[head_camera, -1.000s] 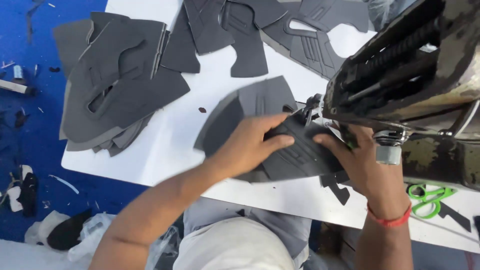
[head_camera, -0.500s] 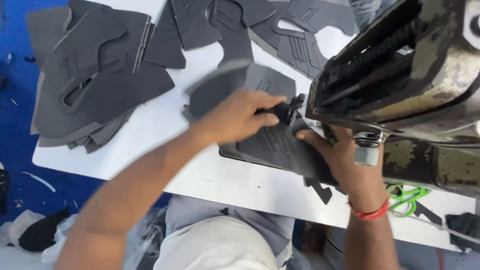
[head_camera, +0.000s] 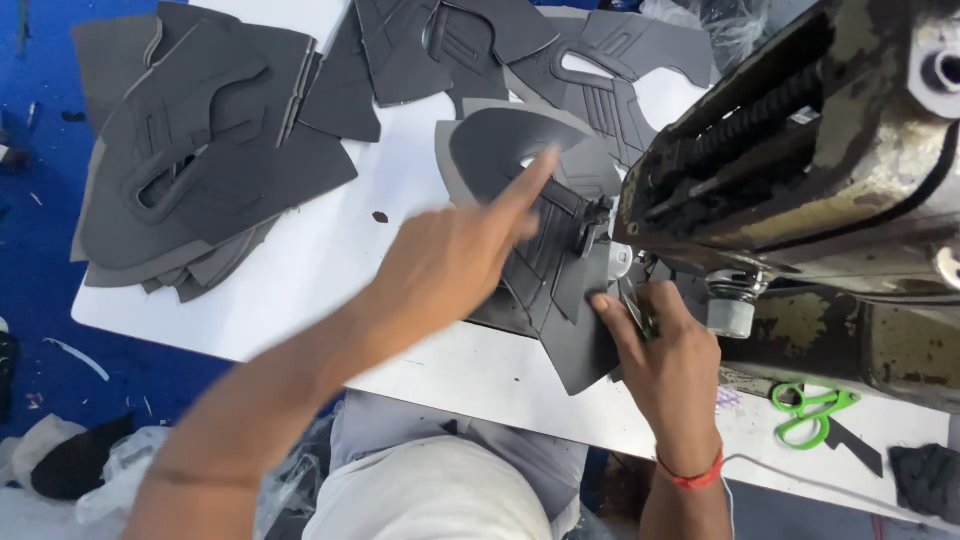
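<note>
A dark grey cut shoe-upper piece (head_camera: 548, 262) lies on the white table (head_camera: 330, 250) under the head of a worn sewing machine (head_camera: 820, 160). My left hand (head_camera: 455, 255) is raised over it, blurred, with the index finger stretched toward a curved grey piece (head_camera: 500, 150) behind it. It holds nothing. My right hand (head_camera: 665, 350) presses flat on the near right corner of the piece, beside the presser foot (head_camera: 600, 225). A small thin tool seems tucked under its fingers, but I cannot tell what it is. A red band circles that wrist.
A stack of grey cut pieces (head_camera: 190, 160) sits at the table's left. More grey pieces (head_camera: 480, 40) lie at the back. Green-handled scissors (head_camera: 810, 410) rest at the right under the machine. The blue floor (head_camera: 40, 340) holds scraps and plastic bags.
My left hand has lifted off the grey piece and now points with its index finger. The piece has shifted under the machine. My right hand stays pressed on it.
</note>
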